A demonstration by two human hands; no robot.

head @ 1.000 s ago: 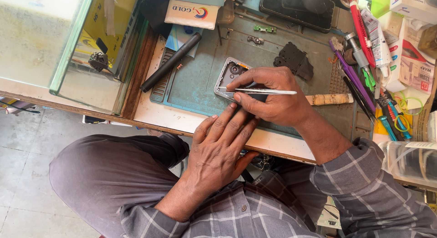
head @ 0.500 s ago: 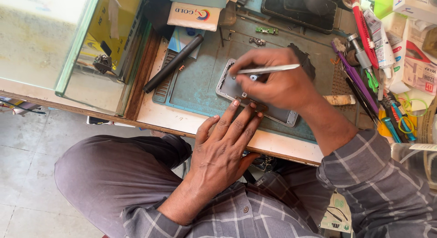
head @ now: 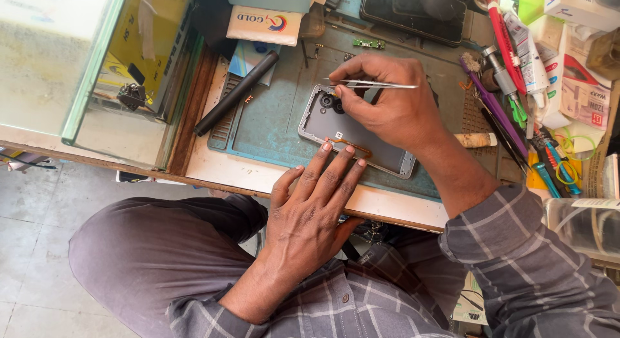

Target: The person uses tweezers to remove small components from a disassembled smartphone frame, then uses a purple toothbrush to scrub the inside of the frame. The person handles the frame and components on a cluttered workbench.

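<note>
The right hand (head: 394, 108) is closed around a pair of thin silver metal tweezers (head: 374, 84), pinched between the thumb and the first fingers. The tweezers lie almost level, with the long end pointing to the right, and the fingertips rest at the top corner of an opened grey smartphone frame (head: 352, 132), close to its round camera holes. The left hand (head: 310, 212) is open and flat, holds nothing, and its fingers are spread. The tips of its fingers (head: 326, 158) press on the near edge of the phone frame, just beside a thin orange flex cable (head: 349, 146) that lies on the grey inside surface.

The phone frame lies tilted on a teal rubber work mat (head: 271, 121), near the front edge of the wooden workbench (head: 213, 170). To the left of the frame, a black cylindrical tool (head: 236, 92) lies slanted across the edge of the mat. Beyond the frame, a small green circuit board (head: 368, 44) rests on the mat, and a dark smartphone (head: 413, 11) lies at the far side. To the right of the mat there is a crowded group of coloured hand tools (head: 510, 99), and a light wooden handle (head: 476, 139) shows from behind the right wrist. A glass display case (head: 84, 73) stands on the left.
</note>
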